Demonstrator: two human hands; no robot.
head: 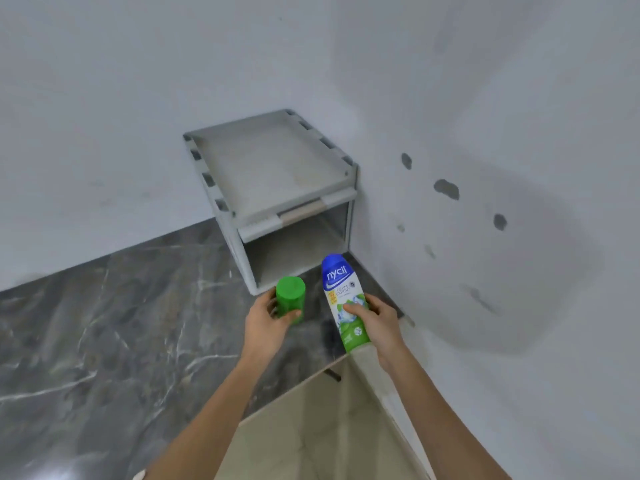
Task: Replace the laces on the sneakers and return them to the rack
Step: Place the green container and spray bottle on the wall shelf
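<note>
A grey plastic rack (273, 168) stands in the corner where the two walls meet; its front is open and its inside shows nothing. No sneakers or laces are in view. My left hand (268, 323) grips a green cylindrical container (291, 301) in front of the rack's opening. My right hand (375, 327) holds a powder bottle (344, 303) with a blue top, white middle and green base, tilted with its top toward the rack.
Dark marble floor (104, 323) spreads to the left. White walls (485, 168) close the corner, the right one marked with grey patches. A beige tabletop (322, 427) with a dark peg under its edge lies below my forearms.
</note>
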